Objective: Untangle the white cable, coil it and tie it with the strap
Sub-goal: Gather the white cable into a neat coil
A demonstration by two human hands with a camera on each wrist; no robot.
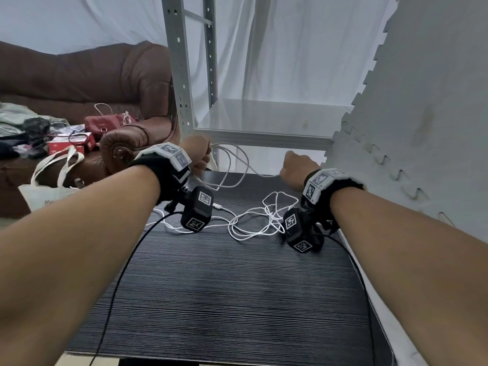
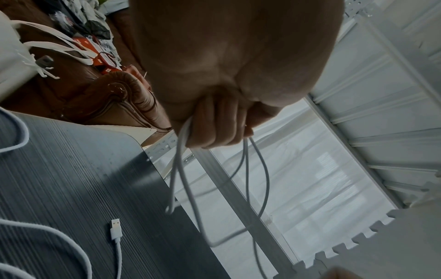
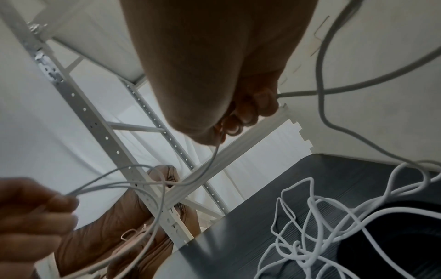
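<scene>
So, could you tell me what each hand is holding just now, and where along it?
The left hand grips gathered loops of the white cable; the right hand pinches one strand running from those loops.

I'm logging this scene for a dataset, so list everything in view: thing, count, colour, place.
cable: one, white, tangled on the table, loops held up in both hands
plug: one, white, flat on the table
table: one, black, ribbed top, in front
shelf: one, grey metal, behind the table
sofa: one, brown, at left
tote: one, white, by the sofa
purse: one, red, on the sofa
box: one, red, on the sofa
foam mat: one, grey, upright at right
left hand: grips gathered loops
right hand: grips one strand
</scene>
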